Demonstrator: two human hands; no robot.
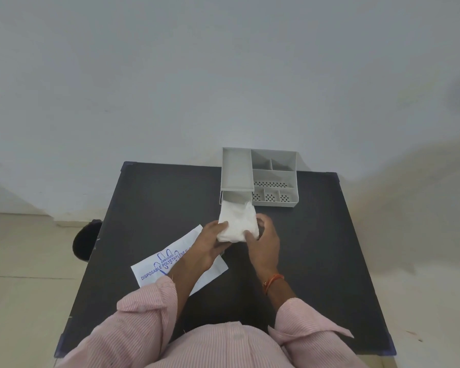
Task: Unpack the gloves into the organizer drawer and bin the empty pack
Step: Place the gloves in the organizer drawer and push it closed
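A white bundle of thin plastic gloves lies in front of the grey organizer, its far end reaching into the opening under the organizer's left tray. My left hand grips the bundle's near left side. Gripping its near right side is my right hand. The flat white glove pack, printed in blue, lies on the black table under my left forearm. The drawer itself is hidden by the gloves.
The organizer stands at the table's far edge, against a white wall, with several open compartments on its right. A black round bin sits on the tiled floor just left of the table.
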